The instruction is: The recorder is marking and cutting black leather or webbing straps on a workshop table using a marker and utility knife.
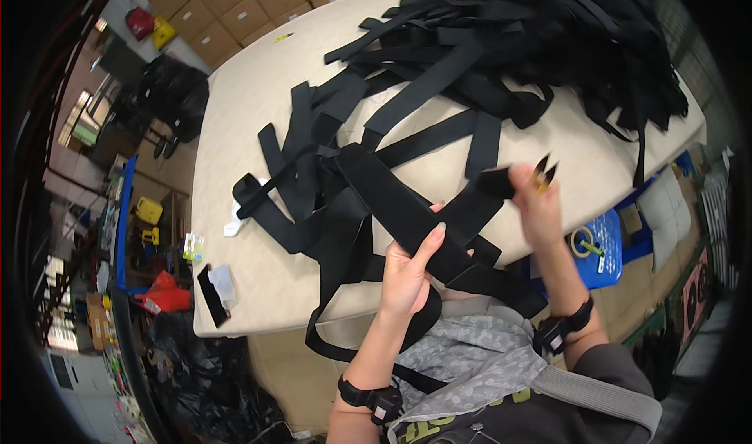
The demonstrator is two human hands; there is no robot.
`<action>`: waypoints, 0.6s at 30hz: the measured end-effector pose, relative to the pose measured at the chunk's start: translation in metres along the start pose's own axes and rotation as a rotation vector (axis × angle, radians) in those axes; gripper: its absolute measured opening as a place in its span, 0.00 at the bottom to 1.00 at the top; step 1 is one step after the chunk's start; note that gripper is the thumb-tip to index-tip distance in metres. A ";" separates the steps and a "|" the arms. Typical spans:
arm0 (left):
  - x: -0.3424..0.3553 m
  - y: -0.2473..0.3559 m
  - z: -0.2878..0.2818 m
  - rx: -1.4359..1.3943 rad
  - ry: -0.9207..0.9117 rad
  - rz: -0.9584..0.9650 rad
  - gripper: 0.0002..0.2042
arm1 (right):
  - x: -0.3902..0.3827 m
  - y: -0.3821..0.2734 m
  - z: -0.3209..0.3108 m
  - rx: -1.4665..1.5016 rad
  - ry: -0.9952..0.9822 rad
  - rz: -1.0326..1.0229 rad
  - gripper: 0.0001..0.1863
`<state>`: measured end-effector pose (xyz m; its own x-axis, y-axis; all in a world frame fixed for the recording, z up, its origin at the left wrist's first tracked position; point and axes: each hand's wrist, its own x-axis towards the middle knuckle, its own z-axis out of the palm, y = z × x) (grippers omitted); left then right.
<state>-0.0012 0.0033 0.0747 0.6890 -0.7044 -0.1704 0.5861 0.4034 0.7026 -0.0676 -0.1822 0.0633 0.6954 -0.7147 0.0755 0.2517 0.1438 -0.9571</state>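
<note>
My left hand (407, 279) is closed on a wide black fabric strap (385, 195), with the thumb pressed on top. The strap runs from the table toward my lap, and its loose lengths hang over the near edge. My right hand (539, 209), slightly blurred, is closed around small thread snips (546, 168), whose dark pointed blades stick out beyond the fingers. At the same hand's fingertips is the end of a black band (495, 184); whether it is pinched or only touched I cannot tell. More black straps (301, 150) lie loosely just beyond my left hand.
A big heap of black straps (548, 29) covers the far right of the cream table (258, 92). A phone-like dark slab (213, 295) lies at the near left corner. A blue stool (603, 248) with a tape roll stands at right. Cardboard boxes (235, 5) are stacked behind.
</note>
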 end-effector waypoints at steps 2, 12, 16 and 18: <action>0.010 -0.012 -0.007 0.138 0.005 0.056 0.14 | 0.040 -0.012 -0.035 0.252 0.114 -0.054 0.07; 0.007 -0.009 -0.060 0.351 0.064 -0.165 0.14 | 0.181 -0.111 -0.382 0.255 1.024 -0.121 0.12; 0.001 0.009 -0.096 0.519 0.170 -0.227 0.15 | 0.170 -0.123 -0.412 0.191 1.192 -0.192 0.13; -0.012 0.013 -0.092 0.489 0.152 -0.297 0.17 | 0.165 -0.122 -0.427 0.169 1.203 -0.249 0.14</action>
<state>0.0375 0.0707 0.0229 0.5995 -0.6402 -0.4804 0.5237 -0.1401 0.8403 -0.2714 -0.6099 0.0733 -0.4204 -0.8964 -0.1407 0.4344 -0.0627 -0.8985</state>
